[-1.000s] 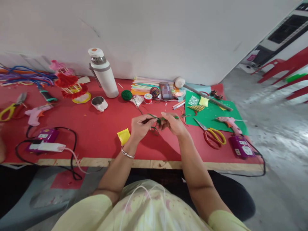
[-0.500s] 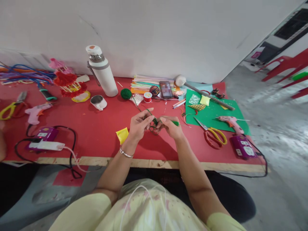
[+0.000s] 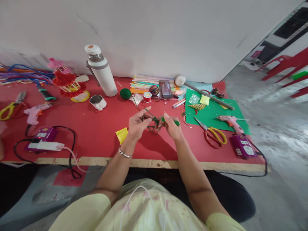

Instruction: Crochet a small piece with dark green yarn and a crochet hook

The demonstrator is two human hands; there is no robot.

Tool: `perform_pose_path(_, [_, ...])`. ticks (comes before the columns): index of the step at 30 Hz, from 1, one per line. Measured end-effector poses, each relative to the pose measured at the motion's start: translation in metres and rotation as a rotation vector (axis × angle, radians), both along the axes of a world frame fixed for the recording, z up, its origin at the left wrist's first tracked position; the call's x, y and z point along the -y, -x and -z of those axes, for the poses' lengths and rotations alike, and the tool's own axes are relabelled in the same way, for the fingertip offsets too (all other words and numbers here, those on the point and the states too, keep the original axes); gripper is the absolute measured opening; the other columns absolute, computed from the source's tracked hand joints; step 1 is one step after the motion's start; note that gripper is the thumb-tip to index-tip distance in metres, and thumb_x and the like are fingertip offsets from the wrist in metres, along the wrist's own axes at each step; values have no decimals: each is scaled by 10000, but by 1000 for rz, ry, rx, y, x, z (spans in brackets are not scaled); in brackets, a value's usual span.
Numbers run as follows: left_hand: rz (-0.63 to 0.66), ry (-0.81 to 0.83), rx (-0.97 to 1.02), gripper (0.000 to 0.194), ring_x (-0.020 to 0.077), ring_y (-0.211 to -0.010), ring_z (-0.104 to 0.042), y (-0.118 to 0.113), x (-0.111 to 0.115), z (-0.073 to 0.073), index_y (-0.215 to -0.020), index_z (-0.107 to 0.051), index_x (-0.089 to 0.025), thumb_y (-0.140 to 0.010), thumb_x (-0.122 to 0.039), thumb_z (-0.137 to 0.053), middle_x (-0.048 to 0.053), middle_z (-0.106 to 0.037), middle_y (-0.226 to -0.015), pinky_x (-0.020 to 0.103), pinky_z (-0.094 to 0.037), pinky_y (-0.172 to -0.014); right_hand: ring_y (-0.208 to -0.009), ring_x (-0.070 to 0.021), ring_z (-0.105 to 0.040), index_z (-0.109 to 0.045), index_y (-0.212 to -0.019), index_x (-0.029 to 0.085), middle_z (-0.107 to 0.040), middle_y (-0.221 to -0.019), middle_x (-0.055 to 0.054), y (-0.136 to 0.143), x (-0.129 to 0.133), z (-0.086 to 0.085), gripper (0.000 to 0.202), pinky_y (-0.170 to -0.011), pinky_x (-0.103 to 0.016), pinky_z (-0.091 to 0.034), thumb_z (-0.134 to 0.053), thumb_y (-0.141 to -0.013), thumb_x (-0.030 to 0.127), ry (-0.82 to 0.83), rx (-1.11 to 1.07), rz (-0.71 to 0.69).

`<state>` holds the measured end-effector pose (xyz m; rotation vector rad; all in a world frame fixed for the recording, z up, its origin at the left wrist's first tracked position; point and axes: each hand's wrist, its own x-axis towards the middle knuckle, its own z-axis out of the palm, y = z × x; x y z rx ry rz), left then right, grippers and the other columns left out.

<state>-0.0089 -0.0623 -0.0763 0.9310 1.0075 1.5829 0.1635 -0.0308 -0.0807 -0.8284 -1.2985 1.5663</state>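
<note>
My left hand [image 3: 138,124] is closed on dark green yarn [image 3: 154,120], the strand running over its raised index finger. Close beside it, my right hand [image 3: 171,126] grips a crochet hook [image 3: 176,122] by its green handle, whose end sticks out past the fingers. The hook's tip is hidden among the fingers and the yarn. A small loop of worked yarn hangs between both hands above the table. From the left hand the strand leads back to a green yarn ball [image 3: 125,93]. Left of my left wrist lies a yellow packet [image 3: 121,135].
Scissors [image 3: 213,136], a pink glue gun [image 3: 231,122] and a purple power box [image 3: 243,147] lie right, by a green sheet [image 3: 216,114]. Behind are a red thread spool [image 3: 147,97] and beads [image 3: 137,98]. A white flask [image 3: 104,75] and steel cup [image 3: 98,102] stand left.
My hands have drawn slightly apart, with more of the green yarn showing between them. The right thumb has lifted upward along the hook, and more of the green handle shows.
</note>
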Motion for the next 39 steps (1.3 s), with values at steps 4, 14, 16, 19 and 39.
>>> perform_pose_path(4, [-28,-18,-128,579,97,-679,-641,1,2,-6,-1248,-795,-197,-673,-161,-844,2,-746,-774,195,-503,-628,-542,-169,-699,-748,-701,193,-740,-658,-42,0,2,-4,545,-562,-300,-592,-701,-873,707,-24,35,11])
perform_pose_path(14, [-82,-1,-43,540,51,-538,-511,-8,-2,4,-1206,-796,-201,-680,-264,-902,-5,-747,-780,178,-405,-509,-707,-181,-717,-768,-887,261,-760,-749,-18,16,25,-1,331,-712,-304,-567,-671,-961,569,-320,275,377])
perform_pose_path(16, [-9,40,116,522,19,-450,-396,-8,-2,0,-1147,-808,-195,-648,-278,-935,-37,-682,-679,166,-302,-437,-723,-178,-719,-765,-909,267,-757,-753,-14,19,28,2,313,-732,-304,-570,-673,-962,562,-320,248,384])
perform_pose_path(19, [150,102,305,488,-14,-402,-295,-3,0,-6,-1074,-818,-190,-610,-237,-960,-66,-601,-608,152,-207,-408,-697,-166,-723,-761,-890,266,-760,-791,-7,21,29,6,341,-719,-308,-590,-704,-924,600,-246,112,361])
perform_pose_path(39, [436,224,238,430,-4,-429,-369,23,7,-16,-1038,-845,-139,-617,-159,-928,3,-675,-683,180,-191,-425,-472,-154,-679,-738,-702,150,-758,-650,-67,-14,-8,-3,402,-437,-247,-574,-793,-823,529,102,-124,-175])
